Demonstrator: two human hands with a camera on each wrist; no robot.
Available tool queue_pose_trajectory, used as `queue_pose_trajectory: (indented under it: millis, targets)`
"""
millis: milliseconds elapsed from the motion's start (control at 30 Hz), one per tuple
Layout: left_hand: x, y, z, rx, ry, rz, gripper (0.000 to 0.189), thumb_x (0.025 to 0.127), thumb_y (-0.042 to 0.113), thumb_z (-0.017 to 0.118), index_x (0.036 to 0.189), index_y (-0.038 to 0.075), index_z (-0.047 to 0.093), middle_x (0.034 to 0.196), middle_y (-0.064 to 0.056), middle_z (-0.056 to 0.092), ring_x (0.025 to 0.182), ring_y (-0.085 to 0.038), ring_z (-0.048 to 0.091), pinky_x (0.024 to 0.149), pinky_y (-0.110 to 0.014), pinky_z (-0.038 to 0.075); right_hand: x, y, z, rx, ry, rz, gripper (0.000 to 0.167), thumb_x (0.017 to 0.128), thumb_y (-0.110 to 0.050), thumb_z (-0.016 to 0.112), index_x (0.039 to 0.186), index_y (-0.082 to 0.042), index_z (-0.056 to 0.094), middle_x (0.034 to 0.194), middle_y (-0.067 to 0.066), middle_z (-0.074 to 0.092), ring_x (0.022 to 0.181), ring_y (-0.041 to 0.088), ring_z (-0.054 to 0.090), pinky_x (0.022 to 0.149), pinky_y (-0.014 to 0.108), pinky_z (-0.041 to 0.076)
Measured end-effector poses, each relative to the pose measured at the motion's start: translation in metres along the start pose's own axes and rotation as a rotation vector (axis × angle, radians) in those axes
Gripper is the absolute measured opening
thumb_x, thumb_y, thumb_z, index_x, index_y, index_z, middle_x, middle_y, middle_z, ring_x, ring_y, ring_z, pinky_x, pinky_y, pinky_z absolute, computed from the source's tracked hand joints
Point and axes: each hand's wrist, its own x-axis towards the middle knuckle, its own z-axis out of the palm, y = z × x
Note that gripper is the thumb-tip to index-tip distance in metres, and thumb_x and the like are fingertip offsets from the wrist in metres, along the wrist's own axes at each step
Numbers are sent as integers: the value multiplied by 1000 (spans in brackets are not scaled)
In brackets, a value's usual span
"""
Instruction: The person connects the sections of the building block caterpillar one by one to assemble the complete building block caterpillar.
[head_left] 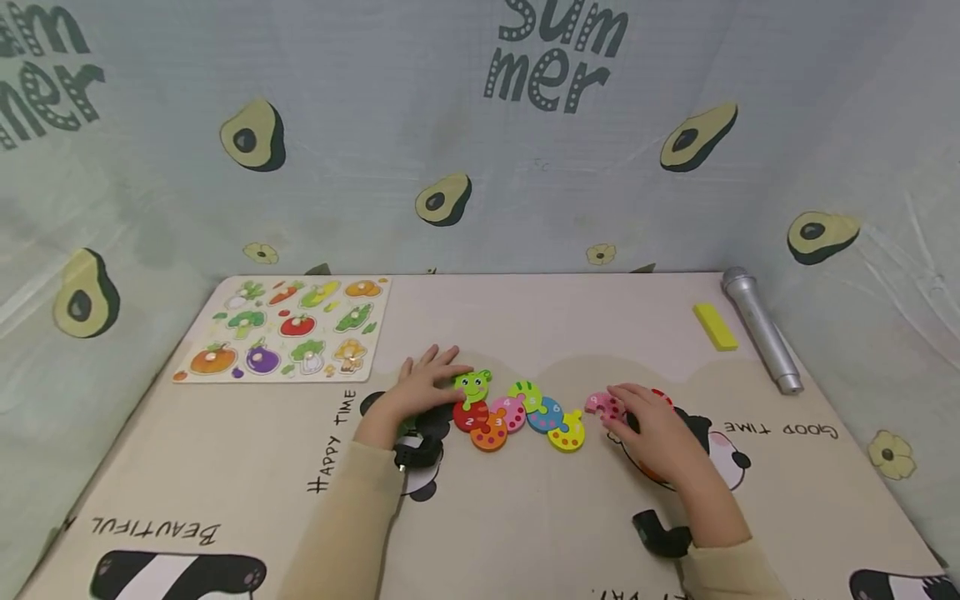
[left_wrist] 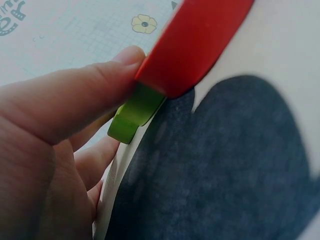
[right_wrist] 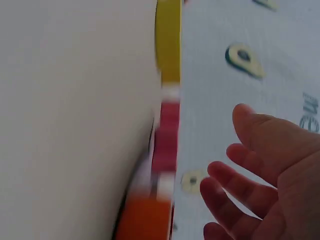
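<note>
Near the middle of the table lies a linked caterpillar puzzle of round numbered pieces, ending in a yellow piece [head_left: 567, 433]. My left hand [head_left: 411, 403] holds its green smiling head piece [head_left: 474, 387] between thumb and index finger, the other fingers spread. In the left wrist view the thumb [left_wrist: 95, 92] lies against the green edge [left_wrist: 145, 105], close by the red piece [left_wrist: 192, 45]. A pink piece [head_left: 600, 405] sits apart, right of the yellow one. Beside it is my right hand [head_left: 660, 440], fingers loosely bent; the right wrist view shows these fingers [right_wrist: 250, 175] apart from the pink piece [right_wrist: 166, 145].
An orange piece [right_wrist: 145, 217] lies by the right hand, partly hidden under it from above. A vegetable picture board [head_left: 281, 329] is at the back left. At the back right are a yellow block [head_left: 716, 327] and a silver microphone-shaped cylinder [head_left: 763, 332]. A patterned curtain surrounds the table.
</note>
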Motion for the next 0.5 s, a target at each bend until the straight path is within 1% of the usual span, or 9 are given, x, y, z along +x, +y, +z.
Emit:
queue_pose_trajectory:
  millis: [100, 233, 333, 500]
  targets:
    - [1, 0, 0, 2, -7, 3, 52, 84, 40, 58, 132, 23, 49, 152, -6, 19, 141, -32, -1, 107, -59, -9, -8, 19, -12, -1, -30, 72, 55, 85, -22, 62, 133, -4, 43, 134, 20, 42, 121, 40, 40, 94, 57, 38]
    - [2, 1, 0, 11, -9, 3, 52, 84, 40, 58, 132, 22, 49, 152, -6, 19, 141, -33, -1, 107, -59, -9, -16, 38, -20, 29, -47, 102, 55, 85, -18, 61, 134, -2, 40, 136, 24, 39, 120, 44, 38, 92, 60, 37]
    - [2, 1, 0, 15, -5, -1, 52, 84, 40, 58, 132, 22, 49, 152, -6, 19, 141, -32, -1, 107, -59, -8, -17, 46, -22, 32, -47, 109, 56, 84, -17, 62, 133, -1, 40, 135, 26, 38, 120, 45, 37, 91, 61, 37]
    - [1, 0, 0, 12, 2, -6, 52, 84, 40, 58, 131, 22, 49, 152, -6, 19, 141, -32, -1, 107, -59, -8, -14, 53, -22, 10, -68, 131, 62, 83, -23, 64, 134, 1, 38, 134, 29, 36, 120, 48, 34, 91, 62, 36]
